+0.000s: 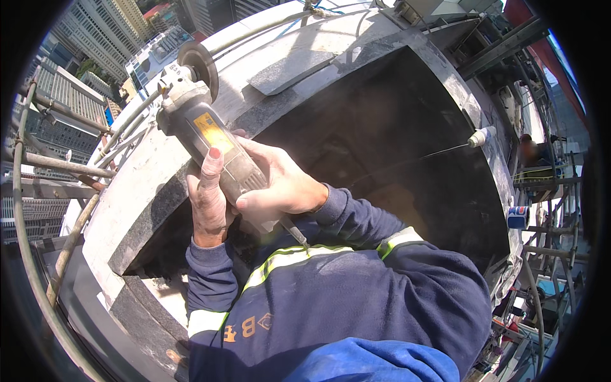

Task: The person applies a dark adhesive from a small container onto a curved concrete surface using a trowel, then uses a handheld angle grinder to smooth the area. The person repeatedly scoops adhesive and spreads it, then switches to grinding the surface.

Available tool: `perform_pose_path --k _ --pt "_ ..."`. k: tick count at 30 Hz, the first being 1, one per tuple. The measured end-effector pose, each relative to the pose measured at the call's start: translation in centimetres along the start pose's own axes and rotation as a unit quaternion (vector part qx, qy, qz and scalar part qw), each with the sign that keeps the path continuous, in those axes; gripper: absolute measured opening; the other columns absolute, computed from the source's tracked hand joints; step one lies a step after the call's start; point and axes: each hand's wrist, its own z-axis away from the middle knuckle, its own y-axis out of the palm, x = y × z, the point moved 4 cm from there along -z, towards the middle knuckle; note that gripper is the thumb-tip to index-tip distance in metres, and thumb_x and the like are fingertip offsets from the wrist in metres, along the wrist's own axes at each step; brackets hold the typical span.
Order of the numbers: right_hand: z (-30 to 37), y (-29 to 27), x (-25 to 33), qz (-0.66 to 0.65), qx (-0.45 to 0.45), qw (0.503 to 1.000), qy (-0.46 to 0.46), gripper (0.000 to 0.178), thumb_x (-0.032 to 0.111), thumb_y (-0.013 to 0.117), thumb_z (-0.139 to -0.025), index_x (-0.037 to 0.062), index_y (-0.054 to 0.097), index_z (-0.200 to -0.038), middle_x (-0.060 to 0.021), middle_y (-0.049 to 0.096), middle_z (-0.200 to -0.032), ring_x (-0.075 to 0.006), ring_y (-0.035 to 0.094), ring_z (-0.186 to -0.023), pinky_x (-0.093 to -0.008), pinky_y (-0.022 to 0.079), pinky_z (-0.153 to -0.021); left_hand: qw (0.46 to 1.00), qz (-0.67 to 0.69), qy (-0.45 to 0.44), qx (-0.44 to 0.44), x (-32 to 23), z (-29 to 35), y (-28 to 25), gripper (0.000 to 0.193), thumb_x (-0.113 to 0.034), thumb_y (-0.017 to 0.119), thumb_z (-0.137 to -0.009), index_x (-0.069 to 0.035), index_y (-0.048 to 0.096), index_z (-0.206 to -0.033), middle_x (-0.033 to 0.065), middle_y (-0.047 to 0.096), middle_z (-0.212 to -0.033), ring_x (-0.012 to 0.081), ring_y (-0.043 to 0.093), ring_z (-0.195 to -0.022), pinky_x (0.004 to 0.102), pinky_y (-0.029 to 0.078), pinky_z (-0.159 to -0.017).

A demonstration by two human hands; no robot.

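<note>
An angle grinder [202,121], dusty, with a yellow label and a dark round disc [200,65], is held up before my chest. Its disc end points up and to the left, over the pale stone ledge [172,149]. My left hand [211,200] grips the body from the left, thumb raised along its side with a red patch at the tip. My right hand [286,178] wraps the rear of the body from the other side. The cord [294,232] leaves the tool's back end towards my jacket. Some fingers are hidden behind the grinder.
A dark, dusty stone-lined recess [407,121] lies beyond my arms. A loose slab [289,70] rests on its far rim. A line runs to a white spool [482,136]; near it sits a blue can [518,217]. Scaffold pipes [25,184] stand left, above distant buildings.
</note>
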Motion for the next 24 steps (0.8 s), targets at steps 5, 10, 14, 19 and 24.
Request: perform_pose_path --k 5,10,14,19,24 --pt "3.4 -3.4 1.5 0.187 -0.074 0.979 -0.019 0.071 0.012 0.080 -0.073 -0.0041 0.043 -0.132 -0.0119 0.054 -0.120 -0.0156 0.051 -0.113 -0.0315 0.044 -0.098 0.968 -0.224 0.074 0.082 3.5 -0.7 3.5 0.055 -0.037 0.067 -0.094 0.003 0.053 -0.129 0.0153 0.063 -0.120 0.0208 0.061 -0.106 0.0336 0.048 -0.091" --pt "7.8 -7.9 3.1 0.153 -0.279 0.945 -0.080 0.064 0.018 0.082 -0.069 -0.0056 0.050 -0.119 -0.0110 0.061 -0.106 -0.0160 0.059 -0.099 -0.0316 0.049 -0.091 0.897 -0.341 0.142 0.243 4.5 -2.0 8.7 0.066 -0.054 0.052 -0.098 0.005 0.057 -0.126 0.0202 0.064 -0.119 0.0289 0.062 -0.109 0.0372 0.047 -0.094" --pt "11.9 -13.8 6.6 0.197 -0.336 0.920 -0.038 0.047 0.010 0.075 -0.070 -0.0031 0.057 -0.111 -0.0075 0.064 -0.090 -0.0150 0.063 -0.080 -0.0306 0.053 -0.075 0.787 -0.559 0.225 0.134 4.8 -9.0 8.9 0.055 -0.042 0.069 -0.090 0.004 0.064 -0.120 0.0235 0.064 -0.120 0.0349 0.061 -0.114 0.0413 0.045 -0.100" --pt "17.8 -21.0 9.8 0.178 -0.345 0.917 -0.091 0.051 0.003 0.070 -0.065 -0.0002 0.058 -0.114 -0.0074 0.064 -0.092 -0.0151 0.064 -0.083 -0.0315 0.053 -0.076 0.595 -0.777 0.197 0.059 7.7 -20.7 9.7 0.088 -0.065 0.074 -0.073 0.003 0.059 -0.127 0.0242 0.065 -0.113 0.0355 0.061 -0.113 0.0398 0.047 -0.098" --pt "21.6 -27.5 10.3 0.239 -0.371 0.896 -0.042 0.058 0.002 0.070 -0.064 -0.0019 0.054 -0.120 -0.0071 0.061 -0.102 -0.0147 0.061 -0.088 -0.0314 0.051 -0.082 0.593 -0.797 0.021 0.116 9.6 -24.0 9.9 0.095 -0.068 0.076 -0.068 0.004 0.057 -0.127 0.0231 0.066 -0.108 0.0336 0.064 -0.103 0.0384 0.048 -0.090"
